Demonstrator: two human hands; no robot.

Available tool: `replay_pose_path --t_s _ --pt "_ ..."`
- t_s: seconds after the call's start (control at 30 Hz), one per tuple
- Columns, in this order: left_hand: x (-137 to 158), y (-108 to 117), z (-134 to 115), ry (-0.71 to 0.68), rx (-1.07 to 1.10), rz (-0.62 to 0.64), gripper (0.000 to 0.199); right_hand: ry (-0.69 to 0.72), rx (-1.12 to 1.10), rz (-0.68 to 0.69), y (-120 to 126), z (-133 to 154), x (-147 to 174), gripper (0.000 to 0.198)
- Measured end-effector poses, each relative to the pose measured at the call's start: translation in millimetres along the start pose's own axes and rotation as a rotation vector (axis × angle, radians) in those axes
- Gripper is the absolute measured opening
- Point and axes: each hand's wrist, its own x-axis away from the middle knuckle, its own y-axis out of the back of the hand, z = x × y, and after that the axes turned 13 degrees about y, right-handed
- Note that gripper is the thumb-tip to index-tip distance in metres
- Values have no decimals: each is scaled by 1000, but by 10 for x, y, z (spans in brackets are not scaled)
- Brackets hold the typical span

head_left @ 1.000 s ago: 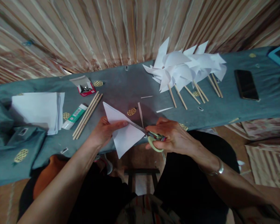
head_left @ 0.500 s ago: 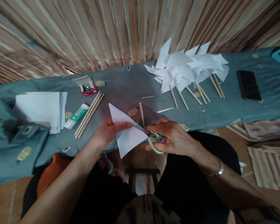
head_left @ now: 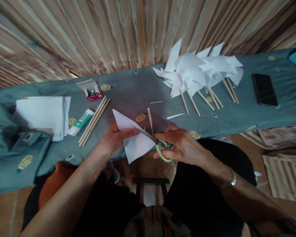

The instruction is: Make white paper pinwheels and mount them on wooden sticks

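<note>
A folded sheet of white paper [head_left: 137,149] is pinched in my left hand [head_left: 118,136], the thumb lying along its upper face. My right hand [head_left: 181,144] grips scissors [head_left: 162,152] with pale green handles, fingers through the loops. The scissor blades lie across the paper and point left, close to my left thumb. Thin paper strips [head_left: 150,120] lie on the table just beyond my hands. Part of the paper is hidden behind my left fingers.
Several white paper pinwheels [head_left: 187,65] on wooden sticks lie at the back right, beside a phone [head_left: 264,89]. On the left are loose wooden sticks [head_left: 95,121], a green-and-white glue tube [head_left: 81,122], an opened red box [head_left: 93,95] of small metal pieces and a paper stack [head_left: 40,117].
The scissor blades have closed a little more on the paper. Its lower corner has lifted slightly, and the upper corner has shifted left. Both hands keep their holds.
</note>
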Motion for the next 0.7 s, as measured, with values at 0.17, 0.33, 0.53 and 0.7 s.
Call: replay_pose_path --t_s 0.17,0.33,0.53,0.7 --pt "20 -23 -18 22 19 -6 24 14 -36 -33 -24 5 6 22" --pt "22 -14 -21 25 -2 -30 25 2 -41 -27 -26 8 12 24" --pt "31 -26 15 38 -11 18 25 -24 -24 -30 -36 16 -4 27" --pt "38 -40 26 40 -20 19 25 -23 -35 -12 -29 20 -13 23"
